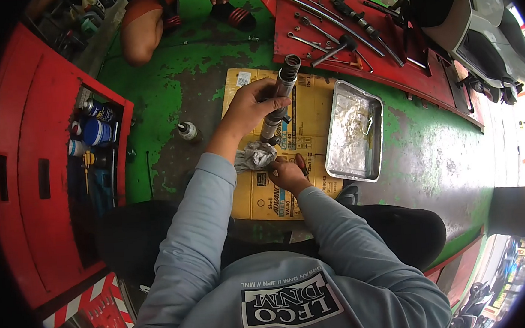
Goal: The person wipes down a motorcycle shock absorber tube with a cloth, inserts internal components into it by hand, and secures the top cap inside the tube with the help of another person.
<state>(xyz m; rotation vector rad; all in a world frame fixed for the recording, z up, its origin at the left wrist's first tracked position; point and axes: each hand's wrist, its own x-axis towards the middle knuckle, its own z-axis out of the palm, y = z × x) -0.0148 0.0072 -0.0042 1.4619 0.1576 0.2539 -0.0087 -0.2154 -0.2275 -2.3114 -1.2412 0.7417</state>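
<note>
My left hand (252,109) is closed around a metal fork tube (269,131), which stands tilted over the cardboard. Coils show at the tube's open upper end, and a small dark lug sticks out low on its side. Below it, a crumpled grey rag (258,156) lies close to the tube's lower end. My right hand (289,174) is beside the rag with its fingers curled. A dark reddish piece shows at those fingers, too small to name. Under both hands lies a flattened yellow cardboard box (250,195) with printed lettering.
A metal tray (351,131) with wet residue stands at the right. Behind it, a red bench (293,27) carries wrenches, a hammer (340,46) and rods. A small bottle (187,131) stands left, near a red cabinet (40,159) holding cans. Another person's knee (142,39) is at the top.
</note>
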